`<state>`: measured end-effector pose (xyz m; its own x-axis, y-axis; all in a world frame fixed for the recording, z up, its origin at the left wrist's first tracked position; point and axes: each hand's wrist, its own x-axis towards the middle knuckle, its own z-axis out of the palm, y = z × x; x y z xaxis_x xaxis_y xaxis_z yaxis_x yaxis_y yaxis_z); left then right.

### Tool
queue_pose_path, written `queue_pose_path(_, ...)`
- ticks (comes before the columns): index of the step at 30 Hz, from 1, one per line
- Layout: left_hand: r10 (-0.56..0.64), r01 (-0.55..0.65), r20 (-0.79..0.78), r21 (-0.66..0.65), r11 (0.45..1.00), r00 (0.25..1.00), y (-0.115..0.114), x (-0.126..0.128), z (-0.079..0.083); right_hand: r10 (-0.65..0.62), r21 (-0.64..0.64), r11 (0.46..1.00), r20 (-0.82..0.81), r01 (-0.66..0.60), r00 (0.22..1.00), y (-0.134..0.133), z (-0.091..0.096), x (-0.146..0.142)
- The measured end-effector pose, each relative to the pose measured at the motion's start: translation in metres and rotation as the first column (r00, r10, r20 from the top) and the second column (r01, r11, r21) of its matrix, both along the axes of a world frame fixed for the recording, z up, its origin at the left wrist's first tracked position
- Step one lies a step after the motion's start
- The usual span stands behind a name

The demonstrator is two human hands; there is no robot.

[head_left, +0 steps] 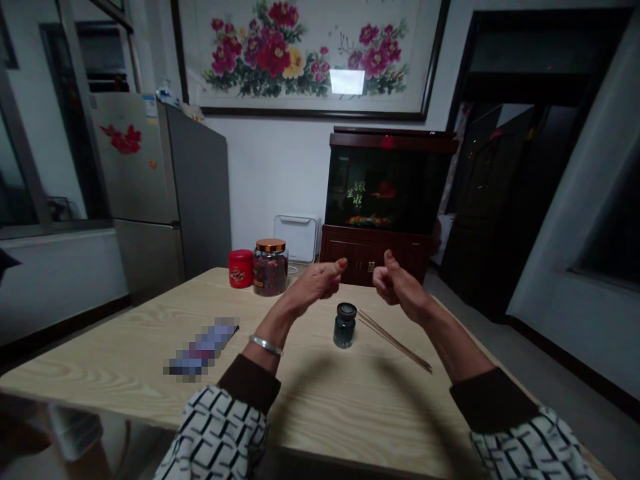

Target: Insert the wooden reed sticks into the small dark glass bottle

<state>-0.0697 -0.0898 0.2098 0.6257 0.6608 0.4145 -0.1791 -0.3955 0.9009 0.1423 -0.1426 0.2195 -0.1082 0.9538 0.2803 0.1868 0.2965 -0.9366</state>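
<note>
Above the wooden table [310, 400], my left hand [320, 280] is closed in a fist, its thumb pointing to the right. My right hand [403, 287] is also curled closed, with its thumb raised upward. Nothing shows in either hand, and the two are apart from each other. Below and between them, a small dark glass jar [345, 327] with a dark lid stands upright on the tabletop. Just right of the jar lies a pair of thin wooden chopsticks [397, 342], slanting toward the near right; neither hand touches them.
A blurred-out flat object [203, 350] lies on the left of the table. At the far edge stand a red canister [241, 269] and a large jar [271, 273] with a copper-coloured lid. Behind are a fridge [200, 193], a white box-shaped appliance [296, 238] and a fish tank [387, 190].
</note>
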Motion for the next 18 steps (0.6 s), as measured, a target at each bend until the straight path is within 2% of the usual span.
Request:
queue_pose_path(2, -0.175, 0.181, 0.124, -0.039, 0.983, 0.977, -0.008, -0.004, 0.033, 0.196, -0.012, 0.98, -0.119, -0.199, 0.973, -0.011, 0.039, -0.003)
queue_pose_path(3, -0.259, 0.272, 0.171, -0.052, 0.961, 0.95, -0.011, -0.006, 0.042, 0.285, -0.009, 0.957, -0.167, -0.29, 0.944, -0.016, 0.051, -0.004)
queue_pose_path(5, -0.393, 0.424, 0.25, -0.084, 0.902, 0.885, -0.016, -0.009, 0.046, 0.417, 0.002, 0.903, -0.246, -0.43, 0.875, -0.024, 0.058, -0.004)
queue_pose_path(7, -0.471, 0.528, 0.314, -0.127, 0.84, 0.825, -0.017, -0.01, 0.033, 0.494, 0.005, 0.856, -0.306, -0.518, 0.813, -0.026, 0.047, -0.003)
queue_pose_path(10, -0.508, 0.606, 0.381, -0.205, 0.768, 0.772, -0.013, -0.008, -0.001, 0.539, -0.009, 0.808, -0.39, -0.588, 0.747, -0.022, 0.013, 0.001)
queue_pose_path(14, -0.499, 0.621, 0.395, -0.293, 0.727, 0.771, -0.003, -0.002, -0.038, 0.53, -0.046, 0.787, -0.457, -0.615, 0.714, -0.013, -0.025, 0.007)
queue_pose_path(18, -0.513, 0.634, 0.386, -0.327, 0.701, 0.767, 0.007, 0.003, -0.053, 0.503, -0.084, 0.793, -0.469, -0.604, 0.725, -0.006, -0.038, 0.012)
